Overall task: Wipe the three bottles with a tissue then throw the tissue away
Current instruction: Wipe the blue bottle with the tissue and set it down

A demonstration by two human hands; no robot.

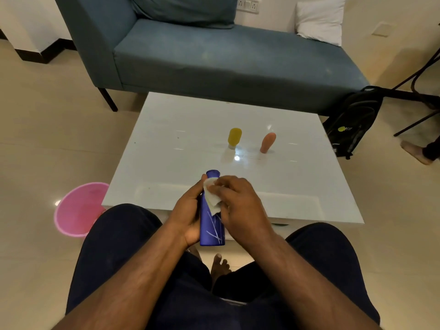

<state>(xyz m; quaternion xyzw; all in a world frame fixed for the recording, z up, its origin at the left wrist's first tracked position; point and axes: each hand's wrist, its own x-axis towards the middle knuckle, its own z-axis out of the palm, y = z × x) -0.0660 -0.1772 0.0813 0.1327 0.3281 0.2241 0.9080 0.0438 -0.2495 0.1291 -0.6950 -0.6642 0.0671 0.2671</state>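
A tall blue bottle is upright in front of me, over the near edge of the white table. My left hand grips its left side. My right hand presses a white tissue against the bottle's upper part, just below its neck. A small yellow bottle stands cap down in the middle of the table. A small orange bottle stands to its right, tilted a little.
A pink bin sits on the floor at the table's near left corner. A blue sofa runs behind the table. A black backpack leans at the right, beside another person's foot. My knees flank the bottle.
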